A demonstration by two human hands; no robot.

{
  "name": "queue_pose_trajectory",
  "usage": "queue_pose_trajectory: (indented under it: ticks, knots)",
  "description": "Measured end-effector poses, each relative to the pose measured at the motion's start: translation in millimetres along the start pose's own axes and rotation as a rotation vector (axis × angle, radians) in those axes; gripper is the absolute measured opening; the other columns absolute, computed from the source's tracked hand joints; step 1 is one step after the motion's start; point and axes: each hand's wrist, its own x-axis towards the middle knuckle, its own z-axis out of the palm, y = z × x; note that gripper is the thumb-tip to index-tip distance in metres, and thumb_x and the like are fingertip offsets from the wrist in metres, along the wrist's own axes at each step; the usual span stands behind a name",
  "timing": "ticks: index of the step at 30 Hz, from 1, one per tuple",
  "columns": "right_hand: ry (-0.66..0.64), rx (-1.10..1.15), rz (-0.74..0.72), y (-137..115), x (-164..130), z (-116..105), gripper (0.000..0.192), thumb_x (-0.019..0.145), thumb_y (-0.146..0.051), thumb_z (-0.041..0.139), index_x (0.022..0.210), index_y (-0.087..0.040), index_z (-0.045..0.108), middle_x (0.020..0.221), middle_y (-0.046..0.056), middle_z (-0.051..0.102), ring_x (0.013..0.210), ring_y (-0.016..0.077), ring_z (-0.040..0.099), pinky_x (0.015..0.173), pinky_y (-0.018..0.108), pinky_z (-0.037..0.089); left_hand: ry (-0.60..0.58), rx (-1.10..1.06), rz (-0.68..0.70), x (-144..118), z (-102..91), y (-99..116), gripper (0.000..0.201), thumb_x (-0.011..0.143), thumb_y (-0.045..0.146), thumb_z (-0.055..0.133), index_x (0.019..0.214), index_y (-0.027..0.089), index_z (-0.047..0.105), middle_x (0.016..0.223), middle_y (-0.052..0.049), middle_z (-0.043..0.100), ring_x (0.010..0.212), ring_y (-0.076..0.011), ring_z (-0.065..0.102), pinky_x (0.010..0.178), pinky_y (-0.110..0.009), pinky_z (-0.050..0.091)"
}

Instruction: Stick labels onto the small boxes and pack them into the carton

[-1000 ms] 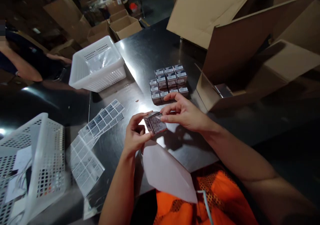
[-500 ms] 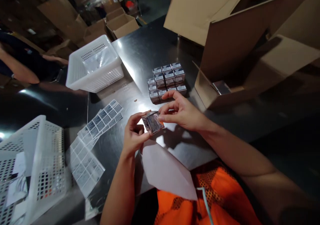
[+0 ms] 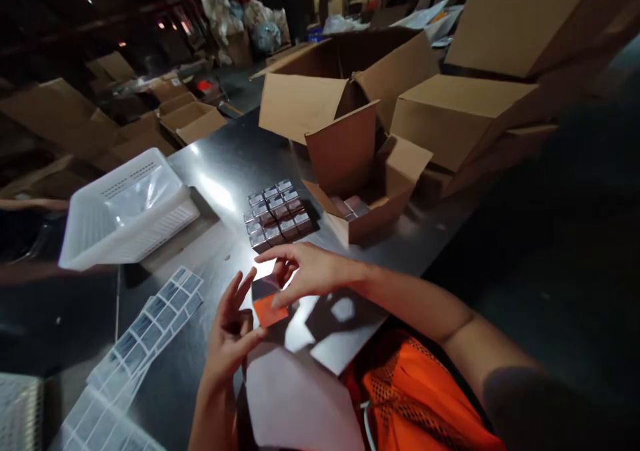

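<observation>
Several cardboard cartons (image 3: 465,114) are standing behind a shiny metal table (image 3: 240,154) in a dim, cluttered room. On the table, a white basket (image 3: 160,231) is resting at the left, and small boxes (image 3: 277,214) are sitting in close rows near an open carton (image 3: 383,217). The right hand (image 3: 315,267) is holding one shiny box (image 3: 267,287) between thumb and fingers. The left hand (image 3: 225,341) is keeping its fingers apart around the left side; whether they are touching, I cannot tell. Printed sheets (image 3: 150,324) are lying nearby, their writing being too blurred to read.
</observation>
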Motion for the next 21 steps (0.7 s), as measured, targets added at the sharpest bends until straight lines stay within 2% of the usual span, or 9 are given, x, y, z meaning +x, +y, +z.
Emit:
queue_pose_trajectory:
  ticks: [2, 3, 5, 7, 10, 12, 14, 16, 21]
  knots:
    - [0.173, -0.206, -0.138, -17, -23, -26, 0.07, 0.062, -0.021, 0.084, 0.129, -0.02, 0.065, 0.088, -0.001, 0.063, 0.076, 0.0135, 0.062, 0.067, 0.025, 0.052, -0.034, -0.001, -0.012, -2, 0.3, 2, 0.086, 0.062, 0.029, 0.087, 0.14, 0.041, 0.052, 0.153, -0.012, 0.049, 0.041, 0.0029, 0.033, 0.035, -0.017, 0.033]
    - [0.306, -0.328, -0.216, -25, -33, -44, 0.061, 0.064, -0.021, 0.082, 0.124, -0.019, 0.068, 0.094, 0.001, 0.064, 0.081, 0.0151, 0.063, 0.07, 0.026, 0.053, -0.035, 0.004, -0.013, -2, -0.3, 1, 0.082, 0.066, 0.03, 0.085, 0.14, 0.041, 0.053, 0.154, -0.012, 0.048, 0.041, 0.0029, 0.032, 0.035, -0.017, 0.031]
    - [0.579, -0.634, -0.334, -37, -47, -88, 0.049, 0.065, -0.016, 0.077, 0.113, -0.018, 0.073, 0.103, 0.004, 0.066, 0.09, 0.0189, 0.064, 0.079, 0.03, 0.053, 0.009, 0.048, 0.006, 0, -2.5, -1, 0.07, 0.069, 0.032, 0.083, 0.135, 0.037, 0.058, 0.149, -0.012, 0.054, 0.042, 0.0018, 0.034, 0.037, -0.017, 0.032]
    - [0.717, -0.994, -0.353, -42, -49, -133, 0.044, 0.064, -0.01, 0.073, 0.107, -0.017, 0.075, 0.099, 0.005, 0.069, 0.097, 0.024, 0.062, 0.089, 0.036, 0.049, 0.052, 0.109, 0.02, 2, -4.7, -6, 0.062, 0.07, 0.034, 0.082, 0.129, 0.032, 0.062, 0.143, -0.011, 0.06, 0.049, -0.0021, 0.045, 0.042, -0.018, 0.038]
    - [0.627, -1.275, -0.232, -33, -36, -179, 0.044, 0.067, -0.005, 0.067, 0.11, -0.015, 0.073, 0.106, 0.009, 0.067, 0.101, 0.025, 0.06, 0.092, 0.035, 0.047, 0.09, 0.195, 0.007, 6, -5.4, -13, 0.056, 0.071, 0.037, 0.082, 0.124, 0.029, 0.065, 0.136, -0.009, 0.065, 0.059, -0.0085, 0.056, 0.049, -0.021, 0.045]
    - [0.558, -1.326, -0.174, -25, -26, -191, 0.044, 0.071, -0.004, 0.063, 0.113, -0.014, 0.07, 0.114, 0.011, 0.061, 0.096, 0.0222, 0.06, 0.085, 0.031, 0.047, 0.094, 0.215, -0.015, 7, -4.6, -14, 0.057, 0.069, 0.04, 0.082, 0.123, 0.029, 0.066, 0.136, -0.009, 0.065, 0.05, -0.0062, 0.049, 0.045, -0.022, 0.043]
    - [0.522, -1.374, -0.152, -19, -23, -192, 0.041, 0.076, -0.006, 0.061, 0.115, -0.015, 0.068, 0.116, 0.011, 0.057, 0.092, 0.0202, 0.059, 0.08, 0.029, 0.046, 0.103, 0.22, -0.041, 8, -3.2, -14, 0.059, 0.066, 0.043, 0.084, 0.121, 0.028, 0.066, 0.136, -0.01, 0.064, 0.043, -0.0036, 0.042, 0.039, -0.022, 0.039]
    - [0.502, -1.436, -0.131, -17, -24, -188, 0.04, 0.078, -0.006, 0.059, 0.116, -0.016, 0.067, 0.115, 0.01, 0.056, 0.089, 0.0194, 0.058, 0.077, 0.028, 0.044, 0.112, 0.216, -0.056, 8, -1.1, -11, 0.061, 0.064, 0.045, 0.085, 0.119, 0.027, 0.066, 0.137, -0.012, 0.064, 0.042, -0.0028, 0.041, 0.037, -0.022, 0.038]
    - [0.423, -1.521, -0.084, -10, -28, -187, 0.036, 0.082, -0.006, 0.058, 0.116, -0.015, 0.064, 0.116, 0.012, 0.058, 0.084, 0.0198, 0.06, 0.072, 0.029, 0.042, 0.146, 0.192, -0.025, 6, 3.9, -6, 0.056, 0.071, 0.047, 0.081, 0.121, 0.027, 0.065, 0.139, -0.011, 0.062, 0.038, 0.0007, 0.037, 0.032, -0.019, 0.03]
